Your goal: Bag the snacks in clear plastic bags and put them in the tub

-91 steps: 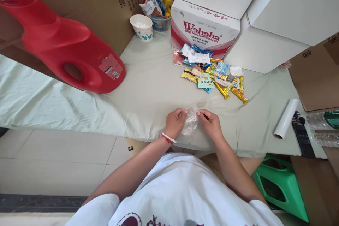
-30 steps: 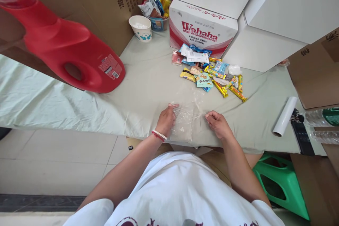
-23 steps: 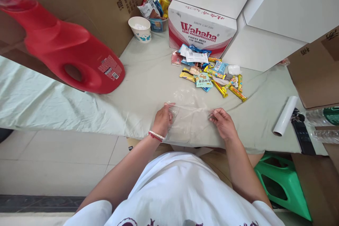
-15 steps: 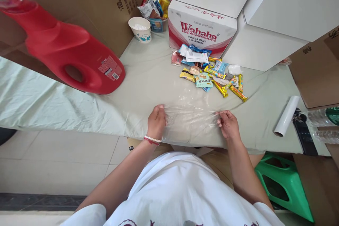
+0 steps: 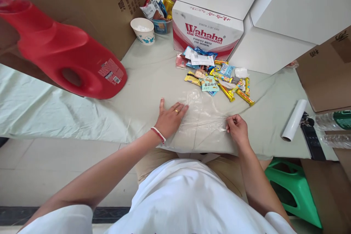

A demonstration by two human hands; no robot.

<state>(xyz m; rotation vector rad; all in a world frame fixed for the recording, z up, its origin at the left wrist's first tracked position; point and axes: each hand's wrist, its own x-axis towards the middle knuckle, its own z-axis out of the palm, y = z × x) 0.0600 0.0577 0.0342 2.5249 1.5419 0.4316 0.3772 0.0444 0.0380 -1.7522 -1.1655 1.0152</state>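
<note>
A clear plastic bag (image 5: pixel 204 120) lies spread on the pale green cloth (image 5: pixel 142 91) near the table's front edge. My left hand (image 5: pixel 170 117) rests flat on the bag's left side, fingers stretched out. My right hand (image 5: pixel 236 128) pinches the bag's right edge, fingers closed on the film. Just beyond the bag sits a pile of small snack packets (image 5: pixel 216 76), yellow, blue and teal.
A big red jug (image 5: pixel 65 55) lies on its side at the left. A Wahaha carton (image 5: pixel 205 31), white boxes (image 5: pixel 274 14), a paper cup (image 5: pixel 143 31) and a snack tub (image 5: pixel 160 11) stand behind. A white roll (image 5: pixel 294 120) lies right, a green stool (image 5: pixel 296 190) below.
The crumpled bag has been pulled out wide and laid on the cloth. My left hand has let go of the edge and now lies flat on it; the right hand still grips.
</note>
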